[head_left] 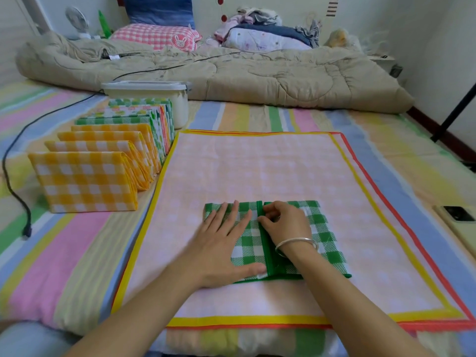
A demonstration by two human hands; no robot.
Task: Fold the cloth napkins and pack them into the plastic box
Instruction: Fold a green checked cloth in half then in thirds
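Home bedroom: striped bedsheet [77, 240], rumpled quilt [231, 73], checked pillow [154, 36].

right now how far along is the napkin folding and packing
Done: a row of folded napkins stands at left. In hand: a green checked napkin, left hand pressing it flat, right hand pinching its folded edge. Left: at least two flat cloths beneath it, then packing everything into the plastic box, whose lid is on.

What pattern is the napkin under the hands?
Green-and-white check napkin, green border; head view.
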